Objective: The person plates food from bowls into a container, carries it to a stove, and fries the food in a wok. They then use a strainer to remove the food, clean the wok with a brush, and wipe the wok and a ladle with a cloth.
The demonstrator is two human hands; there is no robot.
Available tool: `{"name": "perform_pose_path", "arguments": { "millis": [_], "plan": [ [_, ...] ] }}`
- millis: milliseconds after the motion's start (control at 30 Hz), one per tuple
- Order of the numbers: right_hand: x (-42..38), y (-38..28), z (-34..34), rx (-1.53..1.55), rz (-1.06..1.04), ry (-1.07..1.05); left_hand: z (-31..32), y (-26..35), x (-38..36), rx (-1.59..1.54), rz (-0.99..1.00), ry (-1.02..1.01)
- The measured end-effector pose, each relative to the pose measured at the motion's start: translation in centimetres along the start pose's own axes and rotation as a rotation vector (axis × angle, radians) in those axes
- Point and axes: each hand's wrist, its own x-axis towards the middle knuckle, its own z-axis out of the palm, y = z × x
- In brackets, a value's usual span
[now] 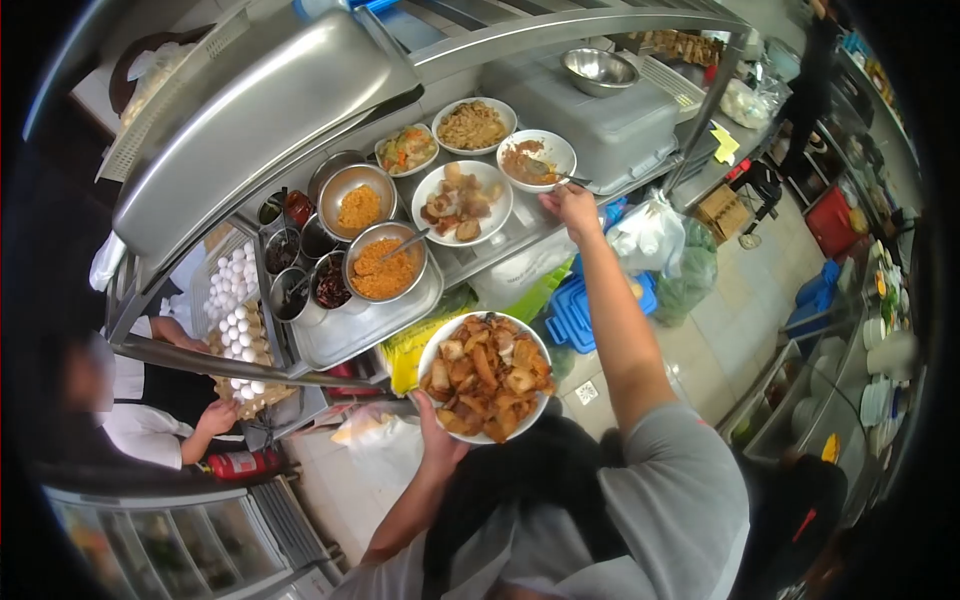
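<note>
My left hand [438,432] grips a white bowl [428,355] heaped with browned, fried-looking meat pieces [486,378], held in front of my body. Stretched out to the shelf, my right hand [573,210] has its fingers curled in at the near rim of a smaller white bowl [506,146] of brown food. A spoon [572,179] leans in that bowl, its handle right at my knuckles; I cannot tell what the fingers hold. Left of it stands a white bowl of meat chunks [462,204]. Behind are a bowl of shredded brown food [472,125] and one of mixed vegetables [408,150].
Metal bowls of orange crumbs [385,268] and several sauce tins [290,292] fill the shelf's left. Eggs on trays [236,330] lie beyond, near another person's hands [216,415]. A metal post [706,105] rises at right. Blue crates [580,315] and bags [648,238] stand below.
</note>
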Motion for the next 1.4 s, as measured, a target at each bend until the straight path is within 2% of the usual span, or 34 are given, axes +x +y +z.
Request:
{"name": "perform_pose_path", "arguments": {
  "millis": [133,333,400,567,667,733,767,800,867,900,967,1167,1333,1400],
  "plan": [
    [1.8,0.3,0.8,0.081,-0.046,0.014,1.9,-1.8,1.9,0.006,0.001,0.034],
    [3.9,0.6,1.0,0.043,-0.039,-0.018,3.0,-3.1,3.5,0.055,0.024,0.054],
    [4.2,0.5,1.2,0.059,-0.034,-0.008,1.7,-3.8,4.0,0.022,0.012,0.061],
    [5.3,0.0,1.9,0.01,-0.01,0.004,2.2,-4.0,4.9,0.031,0.028,0.084],
    [5.4,0.5,2.2,0.08,-0.04,-0.01,2.9,-3.8,4.9,0.075,0.034,0.067],
    [5.0,0.4,1.6,-0.139,-0.069,-0.137,3.1,-3.7,5.2,0.033,0.031,0.069],
    [4.3,-0.4,1.1,-0.491,-0.025,-0.194,3.1,-3.6,5.1,0.034,0.037,0.07],
    [3.2,-0.5,1.1,-0.492,-0.028,-0.199,3.1,-3.7,5.1,0.034,0.043,0.056],
    [-2.6,-3.3,2.5,-0.384,0.307,-0.433,2.8,-3.9,5.1,0.03,0.053,0.043],
    [-3.5,-2.8,3.3,-0.387,0.306,-0.437,2.5,-4.1,5.1,0.031,0.057,0.044],
    [-4.7,-1.7,4.9,-0.053,0.474,-0.494,2.2,-4.2,4.7,0.033,0.059,0.049],
    [-3.3,-0.1,7.4,0.131,0.378,-0.53,1.6,-4.5,4.4,0.042,0.055,0.056],
    [-3.0,0.8,7.4,0.082,0.331,-0.502,2.1,-4.8,4.4,0.053,0.08,0.06],
    [-2.2,-0.2,5.7,-0.397,0.086,-0.553,2.7,-4.7,4.6,0.02,0.071,0.068]
  ]
}}
